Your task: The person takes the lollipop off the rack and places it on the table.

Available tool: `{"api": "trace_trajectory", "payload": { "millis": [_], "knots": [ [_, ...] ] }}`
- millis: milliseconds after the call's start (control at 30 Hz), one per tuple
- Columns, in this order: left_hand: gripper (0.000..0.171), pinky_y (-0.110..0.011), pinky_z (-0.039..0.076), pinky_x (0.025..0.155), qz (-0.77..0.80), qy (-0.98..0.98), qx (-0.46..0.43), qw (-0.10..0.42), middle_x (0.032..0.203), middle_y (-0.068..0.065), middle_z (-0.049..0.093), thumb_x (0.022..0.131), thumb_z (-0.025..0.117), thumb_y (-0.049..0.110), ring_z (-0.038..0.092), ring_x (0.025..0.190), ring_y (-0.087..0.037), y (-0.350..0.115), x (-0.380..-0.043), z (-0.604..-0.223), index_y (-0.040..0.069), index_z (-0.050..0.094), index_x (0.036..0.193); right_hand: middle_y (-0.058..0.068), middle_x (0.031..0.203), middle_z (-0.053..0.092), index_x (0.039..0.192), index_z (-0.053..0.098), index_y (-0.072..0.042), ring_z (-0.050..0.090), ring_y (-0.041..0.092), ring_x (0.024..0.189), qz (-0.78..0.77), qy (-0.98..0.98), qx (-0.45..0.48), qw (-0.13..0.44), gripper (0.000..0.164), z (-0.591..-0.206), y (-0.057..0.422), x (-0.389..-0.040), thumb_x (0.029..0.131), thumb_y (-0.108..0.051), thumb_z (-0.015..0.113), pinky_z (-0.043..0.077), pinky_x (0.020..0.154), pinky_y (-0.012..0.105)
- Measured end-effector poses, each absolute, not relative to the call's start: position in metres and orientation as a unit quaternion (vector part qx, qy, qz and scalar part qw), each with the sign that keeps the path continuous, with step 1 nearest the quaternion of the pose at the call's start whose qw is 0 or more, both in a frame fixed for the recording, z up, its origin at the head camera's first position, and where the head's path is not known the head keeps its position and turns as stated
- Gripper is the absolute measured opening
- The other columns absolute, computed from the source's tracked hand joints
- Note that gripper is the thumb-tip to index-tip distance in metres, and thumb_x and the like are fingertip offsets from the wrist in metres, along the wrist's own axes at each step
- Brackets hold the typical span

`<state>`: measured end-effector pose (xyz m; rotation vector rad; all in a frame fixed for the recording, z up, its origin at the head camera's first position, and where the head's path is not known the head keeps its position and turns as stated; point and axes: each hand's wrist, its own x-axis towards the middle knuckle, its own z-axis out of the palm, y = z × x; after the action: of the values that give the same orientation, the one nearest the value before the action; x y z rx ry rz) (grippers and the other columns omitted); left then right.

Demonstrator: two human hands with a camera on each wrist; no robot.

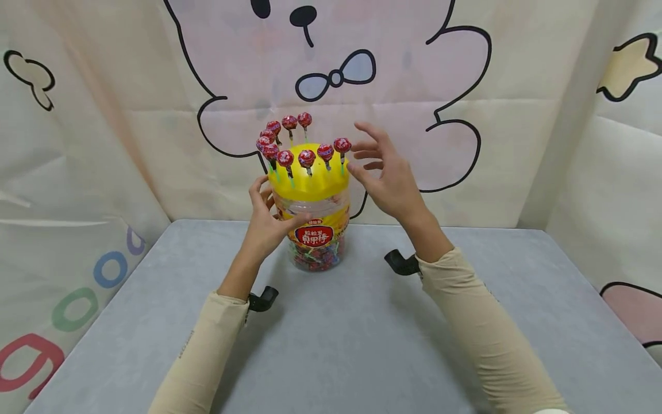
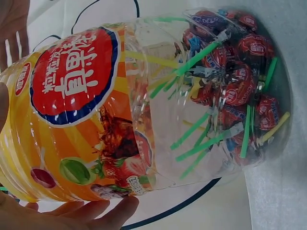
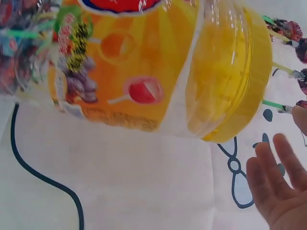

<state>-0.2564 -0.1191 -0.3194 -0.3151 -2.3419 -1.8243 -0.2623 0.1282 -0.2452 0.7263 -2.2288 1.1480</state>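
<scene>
A clear plastic candy jar with a yellow lid stands upright near the back of the table. Wrapped lollipops stick up in a ring around the lid's edge; more lollipops lie loose inside. My left hand grips the jar's left side, thumb across the front and fingers around behind. To the right of the lid is my right hand, its fingers spread apart. Its thumb is close to the rightmost lollipop; whether it touches, I cannot tell.
The grey table extends in front of the jar. Behind it hangs a cartoon-printed cloth, with more cloth on both sides. A black wrist mount shows at the right wrist and another mount at the left.
</scene>
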Motion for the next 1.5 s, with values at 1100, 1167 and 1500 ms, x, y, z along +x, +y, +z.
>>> {"api": "trace_trajectory", "payload": {
  "millis": [1100, 1167, 1500],
  "knots": [
    [0.101, -0.055, 0.039, 0.114, -0.652, -0.750, -0.091, 0.063, 0.158, -0.005, 0.020, 0.080, 0.084, 0.034, 0.034, 0.142, -0.029, -0.117, -0.253, -0.322, 0.044, 0.009, 0.146, 0.008, 0.112, 0.073, 0.137, 0.044, -0.022, 0.067, 0.020, 0.098, 0.370, -0.834, 0.300, 0.279, 0.045, -0.236, 0.119, -0.265, 0.098, -0.013, 0.063, 0.055, 0.088, 0.037],
    [0.101, -0.055, 0.039, 0.114, -0.652, -0.750, -0.091, 0.063, 0.158, -0.005, 0.020, 0.079, 0.084, 0.034, 0.035, 0.142, -0.029, -0.117, -0.253, -0.323, 0.044, 0.009, 0.146, 0.009, 0.110, 0.073, 0.137, 0.044, -0.020, 0.067, 0.021, 0.097, 0.374, -0.830, 0.295, 0.289, 0.044, -0.236, 0.119, -0.264, 0.097, -0.013, 0.064, 0.055, 0.087, 0.037],
    [0.101, -0.053, 0.038, 0.115, -0.646, -0.754, -0.098, 0.072, 0.158, -0.007, 0.022, 0.080, 0.084, 0.031, 0.035, 0.143, -0.029, -0.121, -0.257, -0.323, 0.042, 0.009, 0.147, 0.007, 0.112, 0.073, 0.137, 0.045, -0.023, 0.068, 0.017, 0.095, 0.388, -0.844, 0.259, 0.264, 0.046, -0.235, 0.138, -0.242, 0.097, -0.017, 0.066, 0.056, 0.087, 0.036]
  ]
}}
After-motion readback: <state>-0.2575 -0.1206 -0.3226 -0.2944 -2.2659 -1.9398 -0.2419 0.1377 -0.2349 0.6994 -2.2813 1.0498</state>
